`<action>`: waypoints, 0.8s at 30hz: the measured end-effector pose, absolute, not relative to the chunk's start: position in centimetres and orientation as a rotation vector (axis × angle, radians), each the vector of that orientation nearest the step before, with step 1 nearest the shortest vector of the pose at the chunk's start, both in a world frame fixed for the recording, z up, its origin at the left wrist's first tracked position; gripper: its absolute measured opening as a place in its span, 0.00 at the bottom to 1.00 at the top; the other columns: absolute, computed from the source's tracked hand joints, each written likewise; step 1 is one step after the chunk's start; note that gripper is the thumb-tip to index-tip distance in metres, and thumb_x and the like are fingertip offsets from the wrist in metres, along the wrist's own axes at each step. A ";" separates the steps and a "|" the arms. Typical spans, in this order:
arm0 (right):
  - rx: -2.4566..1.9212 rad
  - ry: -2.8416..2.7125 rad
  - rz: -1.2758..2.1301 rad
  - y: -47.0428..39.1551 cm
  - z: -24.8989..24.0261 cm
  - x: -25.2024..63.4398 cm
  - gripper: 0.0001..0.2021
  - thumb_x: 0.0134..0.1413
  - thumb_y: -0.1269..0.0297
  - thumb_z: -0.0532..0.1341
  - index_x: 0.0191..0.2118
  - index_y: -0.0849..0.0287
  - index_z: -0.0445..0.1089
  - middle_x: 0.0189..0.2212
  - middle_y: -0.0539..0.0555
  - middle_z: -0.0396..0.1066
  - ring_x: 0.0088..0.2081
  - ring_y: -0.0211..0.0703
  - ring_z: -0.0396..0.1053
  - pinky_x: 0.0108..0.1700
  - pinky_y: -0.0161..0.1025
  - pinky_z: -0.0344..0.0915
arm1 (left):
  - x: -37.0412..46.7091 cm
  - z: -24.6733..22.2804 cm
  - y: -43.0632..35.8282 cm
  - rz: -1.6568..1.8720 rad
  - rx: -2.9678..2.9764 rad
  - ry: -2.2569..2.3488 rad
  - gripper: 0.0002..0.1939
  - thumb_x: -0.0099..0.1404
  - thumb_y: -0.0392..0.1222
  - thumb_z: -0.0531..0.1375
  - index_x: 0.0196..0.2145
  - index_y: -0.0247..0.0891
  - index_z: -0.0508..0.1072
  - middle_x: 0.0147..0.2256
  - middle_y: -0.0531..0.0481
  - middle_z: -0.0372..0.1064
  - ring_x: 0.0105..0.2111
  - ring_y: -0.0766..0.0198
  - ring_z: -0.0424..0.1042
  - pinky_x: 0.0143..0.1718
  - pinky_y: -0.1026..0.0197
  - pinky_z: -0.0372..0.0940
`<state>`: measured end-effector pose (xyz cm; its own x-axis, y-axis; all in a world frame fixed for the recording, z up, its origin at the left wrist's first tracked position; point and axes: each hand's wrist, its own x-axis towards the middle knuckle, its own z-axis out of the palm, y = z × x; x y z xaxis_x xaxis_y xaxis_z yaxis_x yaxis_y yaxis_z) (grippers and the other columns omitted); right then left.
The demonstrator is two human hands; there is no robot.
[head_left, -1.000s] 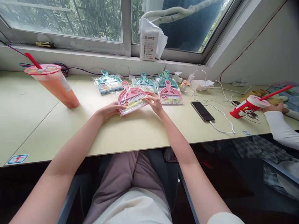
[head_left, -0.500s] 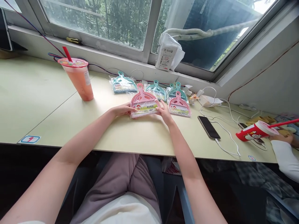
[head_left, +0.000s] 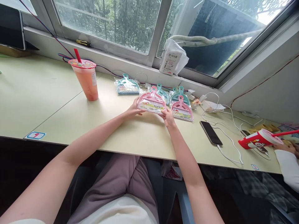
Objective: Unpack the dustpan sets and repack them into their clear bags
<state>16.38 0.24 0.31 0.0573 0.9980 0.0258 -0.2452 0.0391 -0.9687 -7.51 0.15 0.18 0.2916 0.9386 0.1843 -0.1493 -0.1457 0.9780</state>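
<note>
A pink dustpan-and-brush set in clear wrapping is held over the table by both hands. My left hand grips its left edge, and my right hand pinches its lower right corner. Just behind it stands a teal set, partly hidden. Another pink set lies to the right, in front of a teal set. Further left is a wrapped teal stack.
A tall orange drink stands left on the table. To the right are a phone on a white cable, a tilted red cup and another person's hand. Tangled cables run along the wall.
The held pink set has moved slightly right and back, towards the teal sets, with both hands. The view has shifted a little to the left.
</note>
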 end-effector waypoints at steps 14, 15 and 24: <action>-1.063 -1.045 1.254 -0.1 -0.9 14.3 0.20 0.48 0.69 0.60 0.49 0.51 0.62 0.40 0.48 0.74 0.40 0.40 0.75 0.45 0.45 0.77 | -8.7 0.0 1.1 1.146 1.273 0.937 0.25 0.56 0.42 0.65 0.50 0.34 0.66 0.41 0.41 0.75 0.30 0.58 0.78 0.33 0.52 0.75; -1.083 -1.046 1.242 -0.2 -0.8 14.2 0.21 0.48 0.69 0.59 0.50 0.50 0.61 0.42 0.48 0.74 0.41 0.40 0.75 0.45 0.46 0.77 | -8.8 -0.2 1.3 1.146 1.277 0.935 0.27 0.55 0.43 0.66 0.51 0.35 0.65 0.42 0.41 0.75 0.31 0.58 0.78 0.33 0.52 0.75; -1.072 -1.294 0.979 -0.5 -1.1 13.4 0.38 0.43 0.54 0.68 0.60 0.54 0.56 0.61 0.60 0.62 0.58 0.53 0.66 0.49 0.50 0.75 | -8.2 -0.5 0.9 1.194 1.371 0.978 0.29 0.58 0.49 0.64 0.53 0.36 0.62 0.52 0.37 0.66 0.41 0.53 0.75 0.30 0.55 0.75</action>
